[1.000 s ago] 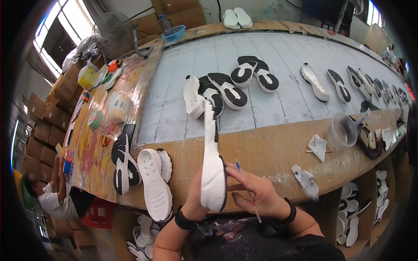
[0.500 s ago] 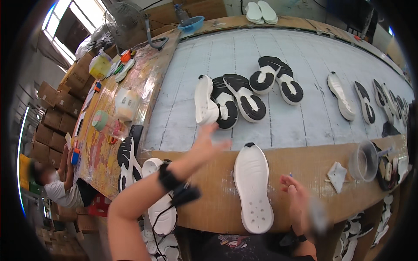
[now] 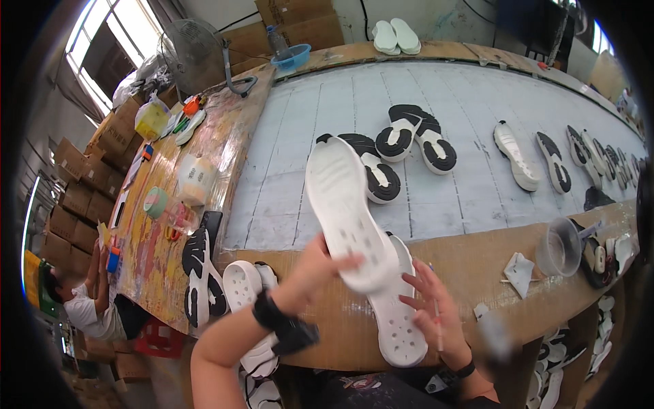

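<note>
My left hand (image 3: 315,271) grips a white shoe sole (image 3: 340,198) by its heel end, thumb on top. The sole is raised and tilted, its dark toe tip pointing away. Beneath it, a second white sole (image 3: 400,326) with holes in the heel lies on the brown cardboard (image 3: 327,334), partly hidden by the raised one. My right hand (image 3: 436,310) is at this lower sole's right edge, its fingers apart. A thin pale stick shows against the right palm; whether it is held is unclear. Black-and-white soles (image 3: 381,178) lie beyond on the pale tabletop.
More soles line the tabletop's right (image 3: 518,158). A clear plastic cup (image 3: 558,247) and a white piece (image 3: 519,274) sit at the front right. Further soles (image 3: 242,290) lie left of my arm. A jar (image 3: 163,204) and a fan (image 3: 194,58) stand left. Another person (image 3: 95,300) works far left.
My left hand has taken a white sole from the group on the tabletop and brought it nearer, over the other sole. My right hand has moved left to that sole's edge.
</note>
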### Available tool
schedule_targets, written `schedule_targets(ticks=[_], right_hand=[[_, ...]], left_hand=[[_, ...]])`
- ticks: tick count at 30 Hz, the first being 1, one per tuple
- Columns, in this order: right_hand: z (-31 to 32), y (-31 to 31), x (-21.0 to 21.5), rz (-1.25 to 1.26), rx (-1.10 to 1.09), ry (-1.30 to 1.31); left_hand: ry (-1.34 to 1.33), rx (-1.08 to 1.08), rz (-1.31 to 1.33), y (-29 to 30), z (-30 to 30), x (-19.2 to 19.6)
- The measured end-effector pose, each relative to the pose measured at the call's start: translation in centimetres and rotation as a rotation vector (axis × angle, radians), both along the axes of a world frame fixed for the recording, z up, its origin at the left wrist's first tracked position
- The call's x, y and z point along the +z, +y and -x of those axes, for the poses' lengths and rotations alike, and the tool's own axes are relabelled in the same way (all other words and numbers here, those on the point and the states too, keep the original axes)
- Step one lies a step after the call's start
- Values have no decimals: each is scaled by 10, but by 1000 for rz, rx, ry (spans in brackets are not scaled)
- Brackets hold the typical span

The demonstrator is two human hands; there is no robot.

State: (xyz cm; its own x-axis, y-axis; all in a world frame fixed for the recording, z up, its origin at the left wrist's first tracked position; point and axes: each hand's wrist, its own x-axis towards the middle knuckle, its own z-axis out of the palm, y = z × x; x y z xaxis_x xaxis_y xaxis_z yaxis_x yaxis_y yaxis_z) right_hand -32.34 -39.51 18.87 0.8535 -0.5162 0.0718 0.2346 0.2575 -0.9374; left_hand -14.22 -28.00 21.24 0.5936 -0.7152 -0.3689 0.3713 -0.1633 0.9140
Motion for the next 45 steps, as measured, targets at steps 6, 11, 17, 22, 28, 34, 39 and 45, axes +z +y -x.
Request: schedule_targets(ticks=[6, 11, 17, 22, 28, 34, 39, 45], right_hand=[[25, 18, 9, 601, -49, 18], [50, 29, 3, 930, -92, -103], [63, 25, -1, 664, -16, -113], [50, 13, 20, -452, 297, -18], [42, 11, 24, 243, 146, -54], [41, 24, 48, 517, 175, -259], [48, 3, 36, 297, 281, -177], [61, -25, -10, 486, 41, 156]], left_hand=[[-411, 121, 258, 22, 62, 24], [-629, 207, 348, 43, 36, 62], [-234, 11, 278, 44, 32, 103], [-352, 14, 356, 30, 96, 83], [-29, 130, 298, 31, 122, 45], [455, -15, 368, 39, 100, 20], [420, -128, 309, 39, 97, -10], [-217, -568, -350, 48, 96, -18]])
